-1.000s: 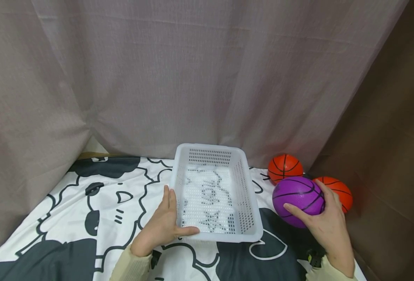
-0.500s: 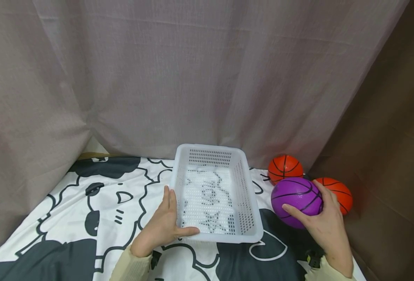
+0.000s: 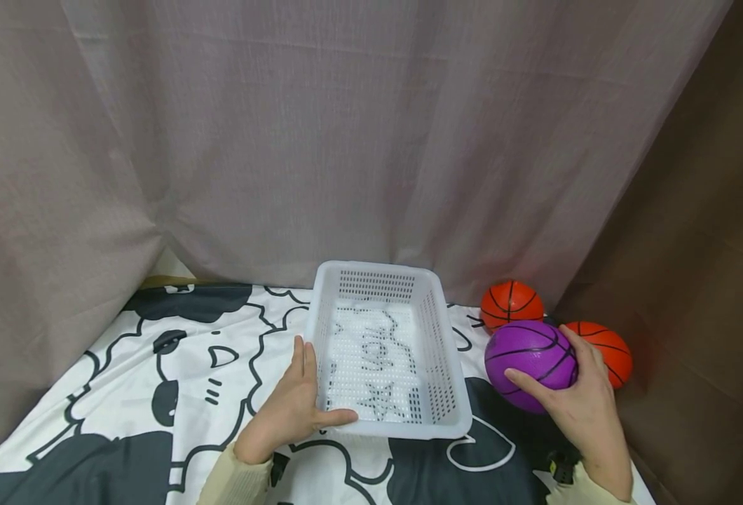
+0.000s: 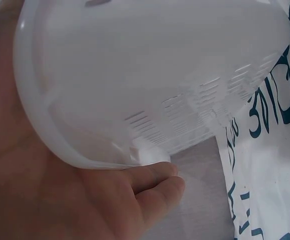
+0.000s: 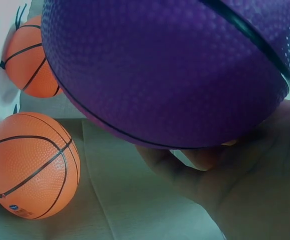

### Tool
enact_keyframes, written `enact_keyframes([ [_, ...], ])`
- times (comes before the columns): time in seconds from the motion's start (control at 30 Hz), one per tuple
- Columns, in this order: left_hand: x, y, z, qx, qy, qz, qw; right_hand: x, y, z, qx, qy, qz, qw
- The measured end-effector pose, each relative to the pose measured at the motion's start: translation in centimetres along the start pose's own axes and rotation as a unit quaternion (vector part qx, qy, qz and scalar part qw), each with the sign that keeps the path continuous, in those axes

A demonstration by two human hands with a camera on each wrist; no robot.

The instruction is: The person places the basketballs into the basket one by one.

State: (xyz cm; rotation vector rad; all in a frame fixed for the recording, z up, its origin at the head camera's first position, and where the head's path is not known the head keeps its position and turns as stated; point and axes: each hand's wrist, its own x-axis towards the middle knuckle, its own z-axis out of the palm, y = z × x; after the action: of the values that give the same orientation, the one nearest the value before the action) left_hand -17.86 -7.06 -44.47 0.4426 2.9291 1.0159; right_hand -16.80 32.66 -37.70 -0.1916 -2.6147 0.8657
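The purple ball (image 3: 523, 361), grasped by the right hand (image 3: 586, 414), sits marginally nearer the white basket (image 3: 406, 429) than a second ago, yet remains outside (clearance above the sheet (image 3: 207, 449) unconfirmed). The left hand (image 3: 292, 407), fingers straight, rests against the basket's near-left corner.

Left hand (image 3: 288, 407) extends straight, thumb (image 3: 338, 417) spread; right hand (image 3: 584, 407) grips, fingers (image 3: 584, 351) curved.

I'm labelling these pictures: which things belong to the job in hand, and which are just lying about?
In the job:
purple ball, gripped by the right hand
white basket, touched by the left hand

Lying about or backdrop, judging by this moment:
rear orange ball and right orange ball, both untouched, though possibly for later
patterned cloth, under the basket
curtain, behind
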Motion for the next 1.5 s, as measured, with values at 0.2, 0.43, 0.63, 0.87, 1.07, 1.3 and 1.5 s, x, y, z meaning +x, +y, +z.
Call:
enact_keyframes([
  [0.2, 0.01, -0.01, 0.00, -0.002, 0.001, -0.001, 1.0000, -0.03, 0.01, 0.00, 0.005, 0.003, -0.004, 1.0000],
  [0.43, 0.03, 0.06, -0.07, -0.002, 0.000, -0.001, 1.0000, 0.00, -0.15, -0.06, 0.003, 0.004, -0.003, 1.0000],
  [0.63, 0.10, 0.04, -0.08, -0.001, 0.002, 0.000, 1.0000, 0.09, -0.25, 0.03, 0.002, 0.003, -0.004, 1.0000],
  [0.87, 0.10, -0.08, 0.04, -0.004, 0.007, 0.003, 1.0000, 0.03, -0.23, 0.05, 0.003, -0.002, -0.001, 1.0000],
  [1.07, 0.05, -0.09, 0.07, -0.005, 0.005, 0.001, 1.0000, -0.06, -0.19, 0.12, 0.005, -0.004, 0.004, 1.0000],
  [1.3, 0.00, -0.06, 0.02, -0.006, 0.003, -0.001, 1.0000, -0.08, -0.35, 0.27, 0.003, -0.007, 0.005, 1.0000],
  [1.5, 0.02, -0.13, 0.10, -0.008, 0.004, 0.000, 1.0000, -0.03, -0.47, 0.45, 0.002, -0.010, 0.005, 0.9999],
])
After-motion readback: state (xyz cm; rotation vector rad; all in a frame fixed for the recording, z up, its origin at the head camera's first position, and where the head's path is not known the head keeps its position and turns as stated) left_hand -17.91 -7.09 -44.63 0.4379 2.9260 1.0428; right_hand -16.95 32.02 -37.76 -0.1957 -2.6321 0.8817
